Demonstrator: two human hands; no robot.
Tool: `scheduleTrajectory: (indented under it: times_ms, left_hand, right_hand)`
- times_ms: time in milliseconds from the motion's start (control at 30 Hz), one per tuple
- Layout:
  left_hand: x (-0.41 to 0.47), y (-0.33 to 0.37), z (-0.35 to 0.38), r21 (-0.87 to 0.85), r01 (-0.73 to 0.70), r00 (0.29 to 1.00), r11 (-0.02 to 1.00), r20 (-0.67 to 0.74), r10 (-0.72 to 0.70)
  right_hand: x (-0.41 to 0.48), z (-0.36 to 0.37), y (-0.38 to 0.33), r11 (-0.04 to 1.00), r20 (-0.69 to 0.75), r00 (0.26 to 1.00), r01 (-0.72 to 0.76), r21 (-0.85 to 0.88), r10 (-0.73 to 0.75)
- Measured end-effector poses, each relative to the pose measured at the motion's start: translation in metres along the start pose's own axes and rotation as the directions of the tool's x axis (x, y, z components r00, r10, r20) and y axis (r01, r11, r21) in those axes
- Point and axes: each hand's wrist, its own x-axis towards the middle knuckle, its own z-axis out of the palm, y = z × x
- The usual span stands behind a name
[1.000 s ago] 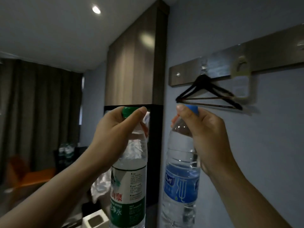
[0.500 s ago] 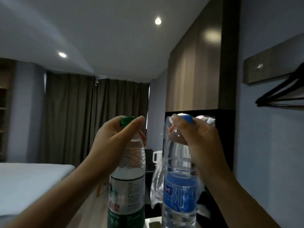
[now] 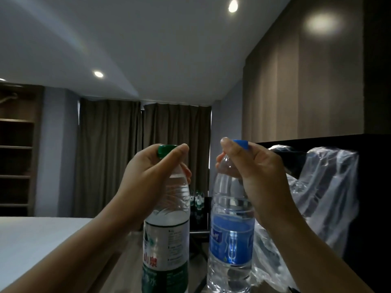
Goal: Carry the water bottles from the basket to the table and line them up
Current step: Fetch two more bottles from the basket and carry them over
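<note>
As the person turns to face down the room, the clear plastic bottle with green cap and green-white label and the clear blue-capped, blue-labelled bottle stay upright, side by side, caps up, long axes vertical. The left hand and right hand each clamp a neck. The carry looks under way toward the far dark desk.

The left bottle, gripped by the left hand, hangs beside the right bottle, gripped by the right hand, not touching, with possibly more bottles far behind between them.
</note>
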Motion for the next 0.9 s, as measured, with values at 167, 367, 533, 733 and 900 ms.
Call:
scheduleTrajectory:
  times_ms: [167, 367, 533, 733, 900]
  left_hand:
    - [0.047, -0.061, -0.029, 0.043, 0.013, 1.000, 0.999, 0.005, -0.014]
    - [0.105, -0.141, -0.040, 0.059, 0.018, 1.000, 0.998, -0.005, -0.018]
    - [0.158, -0.215, -0.032, 0.116, -0.012, 1.000, 0.993, 0.001, 0.012]
    - [0.230, -0.293, -0.025, 0.150, -0.036, 0.999, 0.988, -0.008, 0.038]
    - [0.279, -0.358, -0.026, 0.154, -0.034, 0.999, 0.987, -0.015, 0.036]
  right_hand:
    - [0.035, 0.034, 0.057, 1.000, -0.025, 1.000, 0.019, -0.012, -0.019]
    - [0.082, 0.059, 0.143, 1.000, -0.015, 1.000, -0.012, -0.005, 0.012]
    - [0.127, 0.064, 0.221, 0.998, -0.008, 1.000, -0.021, 0.054, 0.022]
    - [0.194, 0.069, 0.308, 0.999, 0.017, 0.999, -0.034, 0.003, 0.034]
    - [0.235, 0.084, 0.375, 0.999, 0.016, 0.999, -0.045, -0.017, 0.045]
